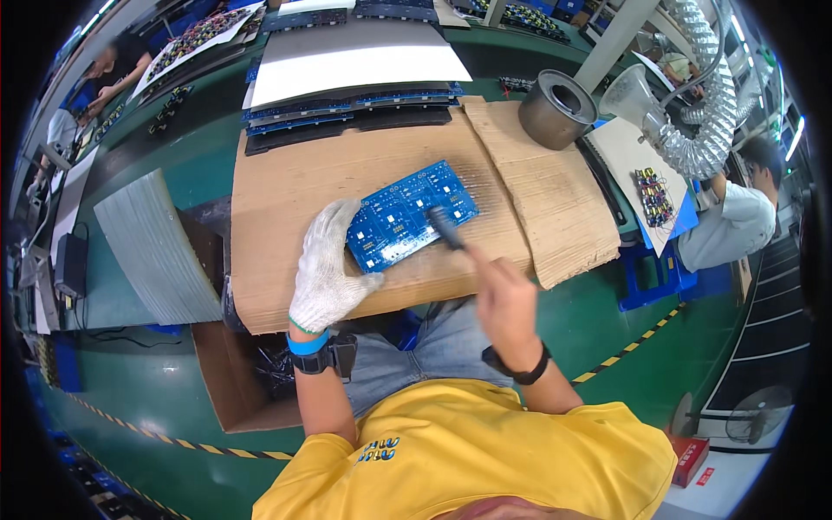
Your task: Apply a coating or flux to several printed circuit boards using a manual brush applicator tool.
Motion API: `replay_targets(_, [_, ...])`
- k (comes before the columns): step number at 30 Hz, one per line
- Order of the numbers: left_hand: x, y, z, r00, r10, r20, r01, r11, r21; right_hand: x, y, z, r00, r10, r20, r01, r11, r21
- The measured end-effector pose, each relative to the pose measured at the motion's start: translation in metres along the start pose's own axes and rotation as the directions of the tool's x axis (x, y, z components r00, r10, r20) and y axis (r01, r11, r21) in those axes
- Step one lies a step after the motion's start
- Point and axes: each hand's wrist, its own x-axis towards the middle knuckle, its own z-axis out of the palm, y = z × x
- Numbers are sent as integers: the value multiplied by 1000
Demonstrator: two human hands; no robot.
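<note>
A blue circuit board [407, 217] lies tilted on the cardboard-covered bench [286, 191] in front of me. My left hand [328, 269], in a white knit glove, grips the board's left end, thumb at the near edge and fingers at the far corner. In my bare right hand [505, 303] is a dark brush [445, 227], its head over the right half of the board. Motion blurs the brush and fingers, so its bristles and whether they touch the board cannot be made out. The board's near edge looks wet or shiny.
Behind the board stands a stack of blue boards [295, 121] with white sheets [355, 65] on top. A round metal pot [557, 110] sits at the far right, near a flexible exhaust duct [693, 130]. Grey sheets [156, 243] stand at the left. A person [737, 217] works at right.
</note>
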Motion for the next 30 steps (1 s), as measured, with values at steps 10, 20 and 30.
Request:
replay_targets(10, [3, 1, -2, 999, 26, 30, -24, 999, -39, 79, 42, 16, 993, -88, -76, 89, 996, 8])
replay_targets(20, [2, 8, -2, 996, -81, -37, 80, 997, -17, 78, 131, -44, 965, -31, -261, -16, 984, -176])
replay_targets(30, [1, 57, -18, 967, 242, -76, -205, 922, 329, 89, 216, -88, 988, -101, 117, 131, 949, -288])
